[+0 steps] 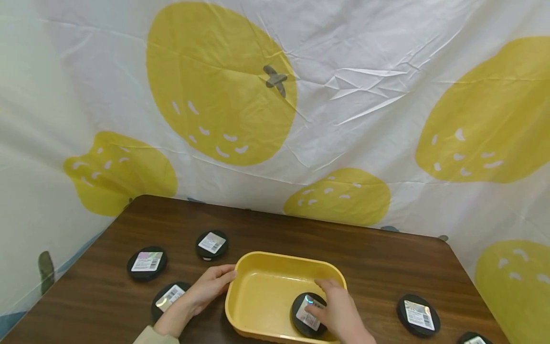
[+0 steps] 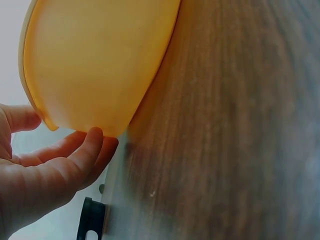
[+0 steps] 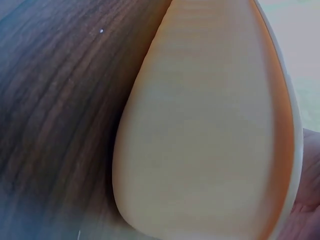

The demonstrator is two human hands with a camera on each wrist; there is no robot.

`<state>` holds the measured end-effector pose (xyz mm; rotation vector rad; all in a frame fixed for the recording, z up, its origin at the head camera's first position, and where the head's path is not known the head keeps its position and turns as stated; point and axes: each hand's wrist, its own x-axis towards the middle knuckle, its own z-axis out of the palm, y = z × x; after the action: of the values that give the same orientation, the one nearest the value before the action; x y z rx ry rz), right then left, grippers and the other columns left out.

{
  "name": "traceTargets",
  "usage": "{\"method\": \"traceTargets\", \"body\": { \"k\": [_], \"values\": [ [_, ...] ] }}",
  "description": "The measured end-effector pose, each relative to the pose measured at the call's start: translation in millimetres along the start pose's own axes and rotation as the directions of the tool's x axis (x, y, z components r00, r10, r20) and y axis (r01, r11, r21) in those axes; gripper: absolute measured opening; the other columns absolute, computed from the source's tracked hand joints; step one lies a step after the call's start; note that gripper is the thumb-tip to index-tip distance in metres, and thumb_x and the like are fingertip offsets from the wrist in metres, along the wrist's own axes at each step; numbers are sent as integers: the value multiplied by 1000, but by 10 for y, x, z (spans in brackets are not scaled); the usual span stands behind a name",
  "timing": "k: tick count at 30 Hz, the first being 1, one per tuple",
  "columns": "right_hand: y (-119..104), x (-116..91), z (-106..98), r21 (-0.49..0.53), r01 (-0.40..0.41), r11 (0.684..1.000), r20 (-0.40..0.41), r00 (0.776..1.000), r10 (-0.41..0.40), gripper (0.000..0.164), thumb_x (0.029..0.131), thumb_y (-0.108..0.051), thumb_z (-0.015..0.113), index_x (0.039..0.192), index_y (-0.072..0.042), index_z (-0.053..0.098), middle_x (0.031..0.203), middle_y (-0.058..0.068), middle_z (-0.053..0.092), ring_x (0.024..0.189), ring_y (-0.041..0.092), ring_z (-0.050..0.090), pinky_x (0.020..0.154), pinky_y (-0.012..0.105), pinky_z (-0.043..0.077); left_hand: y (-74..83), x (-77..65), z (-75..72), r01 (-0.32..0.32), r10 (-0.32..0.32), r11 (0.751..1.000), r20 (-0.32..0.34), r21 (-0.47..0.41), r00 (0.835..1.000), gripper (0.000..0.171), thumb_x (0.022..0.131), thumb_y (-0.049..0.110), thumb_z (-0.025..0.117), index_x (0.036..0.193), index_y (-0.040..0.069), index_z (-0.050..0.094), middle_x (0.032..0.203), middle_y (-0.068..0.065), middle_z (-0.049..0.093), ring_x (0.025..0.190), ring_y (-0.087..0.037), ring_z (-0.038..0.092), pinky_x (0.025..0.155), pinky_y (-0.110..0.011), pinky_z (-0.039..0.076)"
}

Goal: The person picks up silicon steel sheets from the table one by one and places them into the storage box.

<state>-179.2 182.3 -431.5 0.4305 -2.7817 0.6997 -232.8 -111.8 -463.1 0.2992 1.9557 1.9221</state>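
A yellow rectangular basin (image 1: 262, 301) with rounded corners stands at the table's front. My left hand (image 1: 210, 287) holds its left end; the left wrist view shows the thumb at the rim and the fingers (image 2: 89, 152) against the outer wall. Inside, toward the right, a flat round black disc (image 1: 306, 322) with a silvery label lies on the basin's floor. Over that disc is my right hand (image 1: 339, 310), reaching in across the right side with thumb and fingers apart. From the right wrist, the basin's outer wall (image 3: 200, 125) hides most of this hand (image 3: 311, 175).
More labelled black discs lie on the brown wooden table (image 1: 369, 253): one at the far left (image 1: 147, 263), one behind the basin's left corner (image 1: 212, 244), one beside the left wrist (image 1: 165, 298). Others sit right, one nearer (image 1: 417, 315). A lemon-print cloth (image 1: 343, 119) hangs behind.
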Motion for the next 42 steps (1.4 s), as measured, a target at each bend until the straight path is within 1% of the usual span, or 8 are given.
{"method": "traceTargets", "body": {
  "k": [7, 12, 15, 18, 25, 30, 36, 42],
  "values": [
    [-10, 8, -105, 13, -12, 1000, -27, 1000, 12, 54, 63, -18, 86, 106, 6, 64, 101, 16, 65, 93, 34, 62, 78, 45, 52, -2, 4, 2, 0, 0, 1000, -4, 4, 1000, 43, 100, 12, 40, 131, -18, 39, 129, -29, 48, 115, -27, 51, 98, -42, 42],
    [2, 18, -169, 9, -24, 1000, -58, 998, 24, 52, 62, -16, 87, 104, 5, 64, 98, 14, 64, 89, 30, 62, 74, 42, 52, -7, 3, -1, -3, 3, 1000, 0, 3, 1000, 43, 100, 13, 40, 130, -18, 39, 128, -29, 50, 114, -27, 51, 97, -41, 43],
    [15, 14, -195, 8, -17, 1000, -86, 996, 17, 51, 61, -13, 87, 103, 5, 64, 97, 13, 63, 85, 28, 62, 72, 41, 53, -13, 0, -1, -2, 2, 1000, -2, 6, 1000, 43, 100, 13, 41, 130, -18, 39, 128, -28, 50, 115, -26, 51, 98, -41, 43],
    [39, 11, -212, 12, -18, 1000, -110, 994, 19, 50, 61, -12, 87, 102, 5, 65, 97, 13, 63, 86, 29, 63, 73, 42, 53, -20, -1, -2, 0, 0, 1000, -5, 10, 1000, 43, 100, 13, 41, 130, -18, 40, 128, -28, 50, 115, -26, 51, 98, -42, 42],
    [98, 4, -254, 27, -72, 997, -137, 988, 75, 47, 65, -11, 84, 105, 4, 65, 97, 12, 64, 88, 28, 63, 77, 42, 52, -27, -1, -2, 3, -3, 1000, -5, 10, 1000, 43, 100, 13, 41, 131, -18, 39, 129, -28, 50, 115, -27, 51, 98, -42, 43],
    [130, -13, -309, 4, -83, 997, -159, 984, 82, 46, 65, -12, 84, 104, 5, 65, 97, 13, 63, 86, 29, 62, 75, 43, 52, -27, 2, -2, -5, 5, 1000, -1, 7, 1000, 44, 100, 13, 41, 131, -18, 39, 129, -29, 49, 116, -28, 50, 98, -42, 43],
    [183, -37, -351, 9, -135, 991, -163, 977, 135, 45, 67, -11, 83, 105, 5, 64, 100, 14, 63, 92, 32, 62, 80, 45, 51, -25, 2, 1, -14, 14, 1000, 3, 6, 1000, 44, 100, 13, 41, 130, -19, 39, 129, -29, 49, 116, -27, 50, 98, -41, 43],
    [256, -61, -388, -1, -113, 994, -197, 974, 110, 44, 66, -8, 83, 103, 5, 64, 97, 15, 63, 88, 31, 62, 75, 44, 52, -24, 6, 2, -10, 10, 1000, -4, 0, 1000, 44, 100, 13, 41, 130, -19, 39, 128, -29, 50, 115, -27, 51, 97, -41, 43]
  ]
}}
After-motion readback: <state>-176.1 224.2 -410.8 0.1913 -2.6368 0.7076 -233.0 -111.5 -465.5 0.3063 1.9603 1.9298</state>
